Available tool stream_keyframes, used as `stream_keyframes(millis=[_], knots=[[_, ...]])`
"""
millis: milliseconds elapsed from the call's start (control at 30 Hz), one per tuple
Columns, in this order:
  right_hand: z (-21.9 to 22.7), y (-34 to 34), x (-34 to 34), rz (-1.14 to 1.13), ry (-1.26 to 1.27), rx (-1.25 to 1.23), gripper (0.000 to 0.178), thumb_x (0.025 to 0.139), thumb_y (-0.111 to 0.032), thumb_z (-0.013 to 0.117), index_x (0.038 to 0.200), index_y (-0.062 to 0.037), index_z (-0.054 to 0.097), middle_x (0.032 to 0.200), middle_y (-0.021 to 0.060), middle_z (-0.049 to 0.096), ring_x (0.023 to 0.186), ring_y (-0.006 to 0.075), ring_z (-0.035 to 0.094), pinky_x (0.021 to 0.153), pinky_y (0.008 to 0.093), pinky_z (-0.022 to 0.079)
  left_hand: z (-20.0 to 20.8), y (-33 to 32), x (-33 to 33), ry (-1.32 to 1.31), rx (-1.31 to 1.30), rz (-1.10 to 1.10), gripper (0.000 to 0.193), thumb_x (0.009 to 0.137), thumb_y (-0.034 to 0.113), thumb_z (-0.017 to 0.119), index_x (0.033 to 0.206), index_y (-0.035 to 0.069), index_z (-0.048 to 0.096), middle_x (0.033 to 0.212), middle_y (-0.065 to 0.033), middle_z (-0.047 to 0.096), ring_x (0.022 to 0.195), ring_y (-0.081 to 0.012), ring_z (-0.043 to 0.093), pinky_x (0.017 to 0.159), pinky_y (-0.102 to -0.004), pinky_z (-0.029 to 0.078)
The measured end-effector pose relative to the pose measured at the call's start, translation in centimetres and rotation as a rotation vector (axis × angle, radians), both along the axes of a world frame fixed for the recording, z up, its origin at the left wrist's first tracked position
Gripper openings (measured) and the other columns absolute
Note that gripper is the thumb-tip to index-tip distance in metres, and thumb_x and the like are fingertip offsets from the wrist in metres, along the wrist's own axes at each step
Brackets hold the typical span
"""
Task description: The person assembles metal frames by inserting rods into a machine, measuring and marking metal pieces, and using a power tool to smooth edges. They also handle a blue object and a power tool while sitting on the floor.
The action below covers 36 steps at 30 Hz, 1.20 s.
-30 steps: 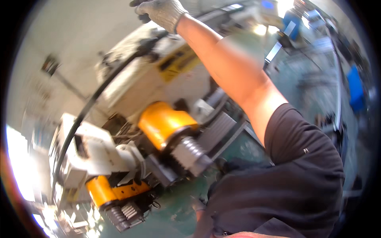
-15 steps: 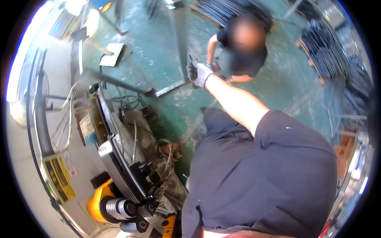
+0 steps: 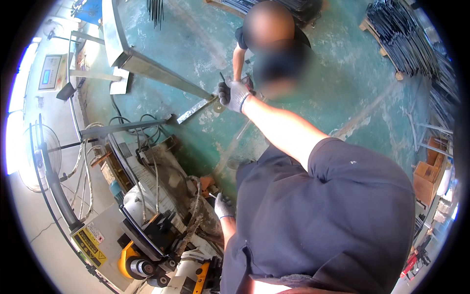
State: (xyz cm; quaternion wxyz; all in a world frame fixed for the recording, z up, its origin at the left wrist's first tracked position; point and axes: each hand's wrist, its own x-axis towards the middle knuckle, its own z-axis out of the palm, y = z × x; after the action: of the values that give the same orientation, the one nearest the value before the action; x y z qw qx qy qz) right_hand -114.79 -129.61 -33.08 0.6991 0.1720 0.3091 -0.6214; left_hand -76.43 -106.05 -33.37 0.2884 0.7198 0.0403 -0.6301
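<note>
My right arm reaches out toward the upper middle, and my right hand (image 3: 233,96) wears a grey-white knit glove. Its fingers are curled, with a thin dark rod (image 3: 222,77) sticking up from them. Beside this fist is the lower end of a square metal tube frame (image 3: 164,73), near a flat metal bar (image 3: 196,110) and a small round disc (image 3: 219,109). I cannot tell whether the fist touches the frame. My left hand (image 3: 224,206), gloved too, is low beside my body, closed on a thin pale rod (image 3: 212,195) whose kind is unclear.
A co-worker (image 3: 281,59) bends close by, one arm down beside my right hand. At the lower left stands a machine with a yellow part (image 3: 126,258), cables and hoses. Bundled dark metal rods (image 3: 404,41) lie on a pallet, right. Cardboard boxes (image 3: 427,175) stand at the right edge.
My left hand has come into view beside my body. The view has shifted, and the metal frame now stands farther left and larger. My right hand stays curled by its lower end.
</note>
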Motion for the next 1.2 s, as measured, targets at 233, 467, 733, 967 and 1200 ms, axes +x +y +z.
stream_keyframes(millis=[233, 467, 733, 967, 1200], knots=[[0.4, 1.6, -3.9, 0.034, -0.009, 0.05, 0.039, 0.107, -0.044, 0.046, 0.089, -0.0138, 0.062, 0.07, -0.0003, 0.063, 0.058, 0.0168, 0.058, 0.051, 0.0317, 0.045, -3.4, 3.0, -4.6, -0.356, -0.407, -0.763, 0.021, 0.098, 0.027, 0.065, 0.089, 0.008, 0.061, 0.073, -0.0061, 0.057, 0.063, -0.021, 0.055, 0.058, -0.0331, 0.045], [0.1, 2.0, -5.2, 0.074, -0.024, 0.019, 0.035, 0.106, -0.041, 0.051, 0.09, -0.0128, 0.063, 0.072, 0.0011, 0.064, 0.059, 0.0173, 0.06, 0.053, 0.0319, 0.048, 3.5, -0.8, -9.2, -0.126, 0.035, -0.137, 0.022, 0.099, 0.027, 0.063, 0.087, 0.01, 0.058, 0.074, 0.0016, 0.052, 0.061, -0.0147, 0.05, 0.052, -0.0273, 0.04], [5.2, 5.2, -3.4, 0.635, 0.447, -0.26, 0.021, 0.102, -0.028, 0.062, 0.09, -0.0105, 0.064, 0.077, -0.0006, 0.066, 0.062, 0.0111, 0.062, 0.055, 0.0274, 0.05, 10.2, -6.4, -13.4, 0.156, -0.196, 0.077, 0.032, 0.105, 0.041, 0.054, 0.093, 0.012, 0.059, 0.069, 0.0003, 0.052, 0.053, -0.0136, 0.043, 0.048, -0.0274, 0.031], [11.1, 9.1, 0.4, 0.76, 0.569, -0.271, 0.02, 0.096, -0.022, 0.072, 0.105, -0.0044, 0.069, 0.088, 0.004, 0.071, 0.071, 0.011, 0.066, 0.061, 0.0272, 0.054, 16.4, -8.9, -17.2, 0.561, -0.474, 0.119, 0.042, 0.105, 0.049, 0.048, 0.097, 0.01, 0.059, 0.071, -0.002, 0.053, 0.051, -0.014, 0.04, 0.048, -0.0286, 0.031], [13.8, 10.0, 0.8, 0.707, 0.254, -0.244, 0.018, 0.092, -0.009, 0.072, 0.108, -0.0041, 0.066, 0.094, 0.0092, 0.073, 0.078, 0.0182, 0.071, 0.066, 0.031, 0.056, 18.1, -9.0, -17.4, 0.631, -0.458, 0.183, 0.04, 0.105, 0.047, 0.048, 0.099, 0.009, 0.059, 0.072, -0.0014, 0.051, 0.052, -0.0133, 0.038, 0.048, -0.0274, 0.029]])
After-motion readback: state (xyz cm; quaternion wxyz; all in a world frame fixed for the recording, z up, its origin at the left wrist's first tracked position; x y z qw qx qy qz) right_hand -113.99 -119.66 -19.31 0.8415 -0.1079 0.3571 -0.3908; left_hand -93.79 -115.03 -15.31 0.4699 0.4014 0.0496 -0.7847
